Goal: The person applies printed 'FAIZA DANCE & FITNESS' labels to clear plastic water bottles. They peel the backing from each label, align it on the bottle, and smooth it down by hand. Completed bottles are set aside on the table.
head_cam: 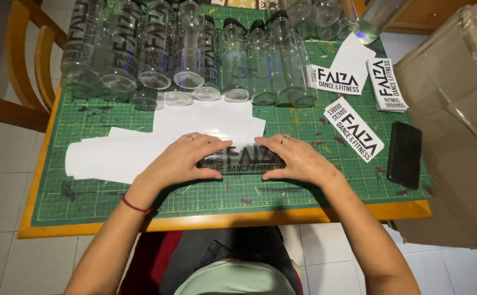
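Note:
A clear bottle (242,159) with black lettering lies on its side on the green cutting mat (206,191), near the front edge. My left hand (181,158) wraps around its left end, and my right hand (298,158) wraps around its right end. Both hands press on the bottle and cover its ends. Several white paper sheets (129,153) lie on the mat just left of and behind the bottle.
Several clear bottles (189,54) stand in rows at the back of the mat. White stickers with black lettering (354,129) lie at right, with a small stack (387,84) behind. A black phone (404,154) lies at the right edge. Cardboard (457,120) stands to the right, a wooden chair (25,65) to the left.

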